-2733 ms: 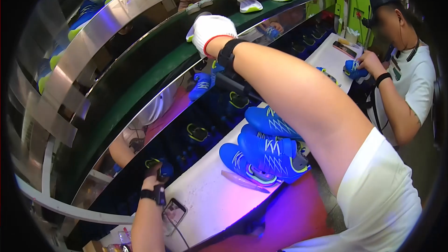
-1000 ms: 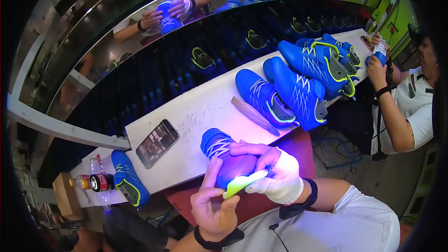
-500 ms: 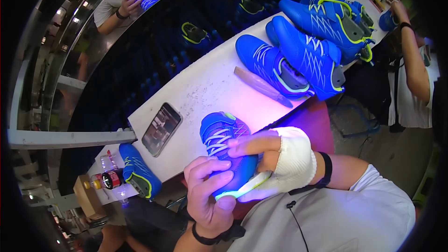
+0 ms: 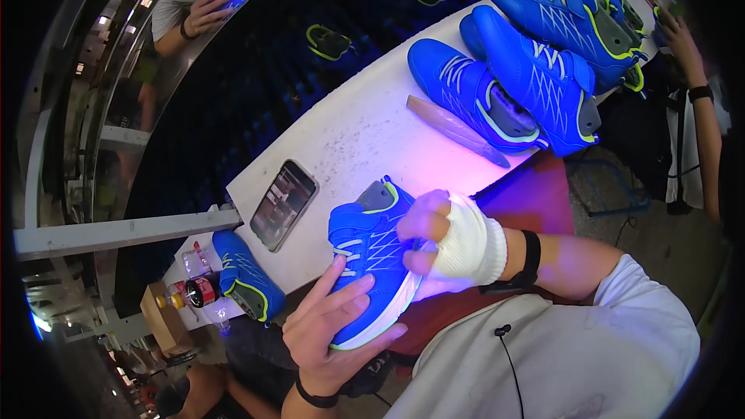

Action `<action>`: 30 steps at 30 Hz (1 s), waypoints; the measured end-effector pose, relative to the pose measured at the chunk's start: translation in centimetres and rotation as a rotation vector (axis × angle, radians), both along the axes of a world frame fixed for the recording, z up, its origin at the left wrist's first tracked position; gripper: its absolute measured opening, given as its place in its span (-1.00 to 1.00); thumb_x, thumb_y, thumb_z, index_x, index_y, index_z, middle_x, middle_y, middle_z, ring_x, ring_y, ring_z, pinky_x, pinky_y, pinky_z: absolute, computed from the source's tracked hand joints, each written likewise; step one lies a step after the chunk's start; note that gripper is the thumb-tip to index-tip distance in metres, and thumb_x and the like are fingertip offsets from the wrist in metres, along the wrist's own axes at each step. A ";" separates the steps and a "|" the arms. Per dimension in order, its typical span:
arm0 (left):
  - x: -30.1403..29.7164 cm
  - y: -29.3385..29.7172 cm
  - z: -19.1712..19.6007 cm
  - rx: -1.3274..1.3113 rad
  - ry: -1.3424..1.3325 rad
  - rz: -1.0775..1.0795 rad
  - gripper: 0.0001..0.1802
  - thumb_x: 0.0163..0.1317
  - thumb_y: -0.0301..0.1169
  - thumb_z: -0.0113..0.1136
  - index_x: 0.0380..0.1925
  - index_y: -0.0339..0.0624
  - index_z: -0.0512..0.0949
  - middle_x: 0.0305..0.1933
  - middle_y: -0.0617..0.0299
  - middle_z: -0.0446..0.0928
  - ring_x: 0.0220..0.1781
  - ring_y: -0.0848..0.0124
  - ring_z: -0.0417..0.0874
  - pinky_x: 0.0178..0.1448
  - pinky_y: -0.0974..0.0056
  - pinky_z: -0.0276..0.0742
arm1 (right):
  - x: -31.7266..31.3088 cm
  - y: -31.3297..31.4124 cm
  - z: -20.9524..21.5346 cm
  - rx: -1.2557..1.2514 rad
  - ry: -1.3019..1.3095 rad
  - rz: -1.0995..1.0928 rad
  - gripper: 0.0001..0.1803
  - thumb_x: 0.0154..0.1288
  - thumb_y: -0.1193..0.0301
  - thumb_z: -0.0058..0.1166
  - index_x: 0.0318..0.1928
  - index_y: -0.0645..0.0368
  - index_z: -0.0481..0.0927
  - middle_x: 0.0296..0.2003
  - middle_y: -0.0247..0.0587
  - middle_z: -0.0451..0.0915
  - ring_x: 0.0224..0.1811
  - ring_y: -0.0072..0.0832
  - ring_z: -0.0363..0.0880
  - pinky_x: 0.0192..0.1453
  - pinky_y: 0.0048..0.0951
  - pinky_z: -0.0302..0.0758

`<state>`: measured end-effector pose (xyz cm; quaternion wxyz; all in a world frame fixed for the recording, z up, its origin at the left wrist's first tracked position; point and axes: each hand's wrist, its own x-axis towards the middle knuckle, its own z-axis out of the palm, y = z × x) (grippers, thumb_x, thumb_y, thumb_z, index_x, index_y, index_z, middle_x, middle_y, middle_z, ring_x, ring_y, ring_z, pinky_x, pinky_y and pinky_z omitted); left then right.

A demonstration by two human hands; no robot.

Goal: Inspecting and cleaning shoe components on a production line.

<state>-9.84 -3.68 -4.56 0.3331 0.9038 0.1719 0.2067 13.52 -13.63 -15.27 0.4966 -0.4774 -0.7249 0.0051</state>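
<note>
One blue shoe (image 4: 371,264) with lime trim sits low in the middle of the frame, held over the near edge of the white bench (image 4: 365,128). The left hand (image 4: 330,334) cups its heel and sole from below, grip clamped on it; the right hand (image 4: 454,237), wrapped in a white glove, is closed on its side. Left of it lies one more blue shoe (image 4: 247,275), beside two bottles (image 4: 190,287). One phone (image 4: 284,203) rests just above. At the upper right four blue shoes (image 4: 535,46) crowd together, with one tan stick (image 4: 456,129) alongside.
</note>
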 end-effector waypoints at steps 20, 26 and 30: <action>-0.6 0.3 -0.3 0.008 0.556 0.448 -0.02 0.02 -0.06 0.72 0.40 -0.24 0.51 0.07 -0.13 0.76 0.00 0.01 0.86 0.07 0.09 0.77 | -4.6 1.2 -5.0 0.090 -0.045 -0.154 -0.63 0.22 0.35 0.37 -0.07 0.02 0.44 0.26 -0.03 0.59 0.25 -0.08 0.63 0.33 0.04 0.65; 1.6 1.2 1.6 -0.088 0.093 -0.092 -0.23 0.20 -0.47 0.56 0.45 -0.23 0.53 0.32 -0.18 0.67 0.33 -0.06 0.75 0.38 0.04 0.69 | -0.3 -3.4 -0.1 -0.037 0.330 -0.309 -0.16 -0.11 0.30 0.79 0.16 0.02 0.50 0.26 0.13 0.58 0.26 0.07 0.67 0.31 0.02 0.62; 4.5 -5.2 -7.0 -0.112 -0.092 0.040 -0.24 0.18 -0.62 0.50 0.43 -0.38 0.48 0.54 -0.24 0.43 0.56 -0.19 0.49 0.53 -0.03 0.53 | 4.9 -3.9 9.8 -0.320 0.261 0.078 -0.21 -0.04 0.10 0.74 0.19 0.16 0.73 0.09 -0.06 0.81 0.15 -0.12 0.82 0.31 -0.07 0.67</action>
